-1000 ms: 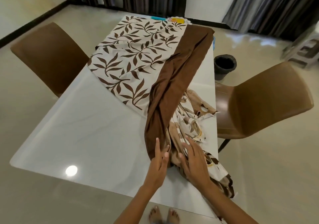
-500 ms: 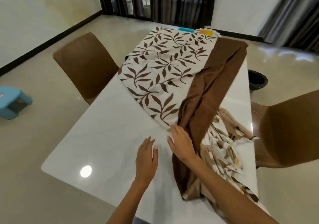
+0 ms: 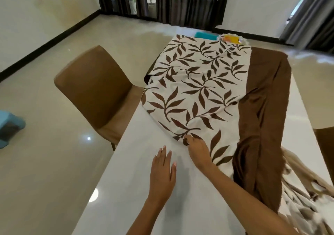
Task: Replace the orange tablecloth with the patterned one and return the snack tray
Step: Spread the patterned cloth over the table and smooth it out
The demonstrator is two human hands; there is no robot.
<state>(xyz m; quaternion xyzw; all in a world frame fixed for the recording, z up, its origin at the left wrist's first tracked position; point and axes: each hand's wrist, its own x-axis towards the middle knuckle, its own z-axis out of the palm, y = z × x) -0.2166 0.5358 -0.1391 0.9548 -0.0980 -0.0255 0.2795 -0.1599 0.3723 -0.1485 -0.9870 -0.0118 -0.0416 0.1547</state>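
Note:
The patterned tablecloth (image 3: 198,93), cream with brown leaves and a wide brown border (image 3: 262,111), lies half spread over the far part of the white table (image 3: 144,189). Its right side is bunched and hangs off the table's right edge. My right hand (image 3: 197,150) pinches the cloth's near edge at a leaf print. My left hand (image 3: 162,173) lies flat with straight fingers on the bare tabletop just left of it. At the table's far end, yellow and orange snack packets (image 3: 231,39) and a teal object (image 3: 206,35) show behind the cloth.
A brown chair (image 3: 94,90) stands at the table's left side, and part of another (image 3: 325,148) at the right. A blue stool (image 3: 9,126) sits on the glossy floor at far left. Dark curtains hang along the back wall.
Both hands left the bunched cloth at the right. The right hand moved leftward along the near edge and now pinches it; the left hand rests on the bare table.

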